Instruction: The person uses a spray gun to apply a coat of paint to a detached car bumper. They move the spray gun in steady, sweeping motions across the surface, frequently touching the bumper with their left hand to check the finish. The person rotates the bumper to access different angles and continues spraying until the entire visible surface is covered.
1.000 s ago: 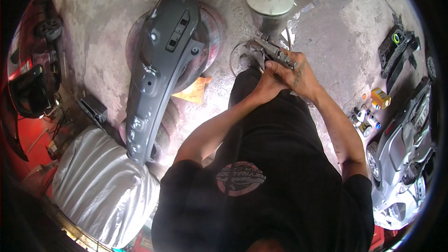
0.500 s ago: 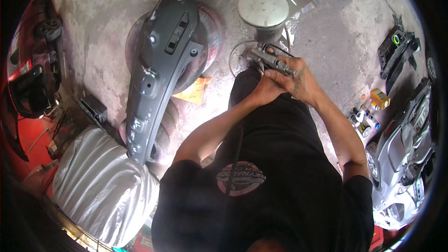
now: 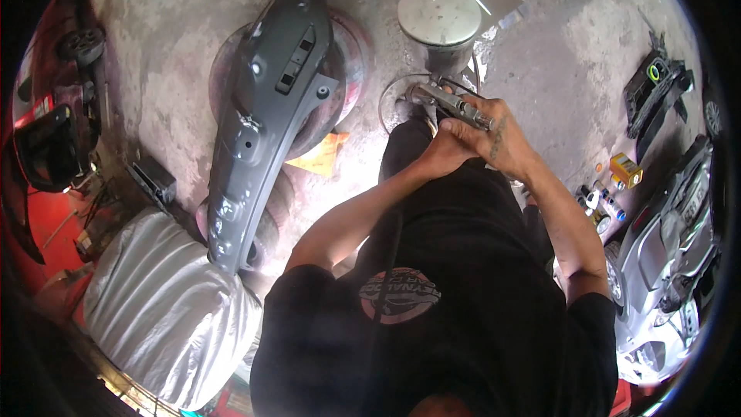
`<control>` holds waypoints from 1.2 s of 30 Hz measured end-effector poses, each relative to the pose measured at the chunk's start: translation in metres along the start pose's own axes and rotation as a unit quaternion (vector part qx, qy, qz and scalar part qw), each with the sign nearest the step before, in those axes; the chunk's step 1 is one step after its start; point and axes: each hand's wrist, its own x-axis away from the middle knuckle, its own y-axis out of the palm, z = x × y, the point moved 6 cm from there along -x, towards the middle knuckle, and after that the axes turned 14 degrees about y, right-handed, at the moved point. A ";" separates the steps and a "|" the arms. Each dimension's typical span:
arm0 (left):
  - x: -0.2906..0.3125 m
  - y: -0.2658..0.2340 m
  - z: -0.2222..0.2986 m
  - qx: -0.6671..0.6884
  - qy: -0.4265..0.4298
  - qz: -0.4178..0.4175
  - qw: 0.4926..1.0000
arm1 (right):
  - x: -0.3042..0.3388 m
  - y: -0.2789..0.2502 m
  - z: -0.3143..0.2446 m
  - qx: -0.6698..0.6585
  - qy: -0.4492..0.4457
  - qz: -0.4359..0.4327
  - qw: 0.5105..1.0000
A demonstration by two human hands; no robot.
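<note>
My right hand is wrapped round a metal spray gun, held out in front of my body. At the gun's front sits a large metal paint cup with a pale round lid. Pressed against the right hand, below the gun, is my left hand. Its fingers are curled closed, and what they hold is hidden beneath the hands. Left of the gun, a dark grey car bumper rests on stacked tyres, its surface glossy in spots.
A silver cover drapes a bulky thing at near left. An orange sheet lies by the tyres. On the right are a yellow can, small bottles, black car parts and a silver car. A hose loops on the floor.
The view has shifted slightly. Both hands keep their grip, and the spray gun has moved a little to the right. A dark trouser leg now shows beside my right forearm.
</note>
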 end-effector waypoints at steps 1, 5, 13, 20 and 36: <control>-0.001 -0.001 -0.001 -0.006 -0.002 0.008 1.000 | -0.001 -0.001 -0.001 0.003 0.001 0.007 1.000; -0.012 0.000 0.010 0.009 -0.040 0.020 0.999 | -0.005 -0.006 0.003 0.013 0.054 0.029 0.998; -0.008 -0.003 0.013 -0.012 -0.017 -0.005 1.000 | 0.000 -0.003 -0.008 0.050 0.017 0.026 0.998; 0.018 -0.007 -0.014 0.107 -0.056 -0.002 0.993 | 0.008 0.013 -0.017 0.017 -0.048 -0.036 0.998; 0.093 -0.111 -0.057 -0.101 -0.093 0.039 0.990 | -0.078 -0.017 -0.113 0.139 -0.079 0.090 0.983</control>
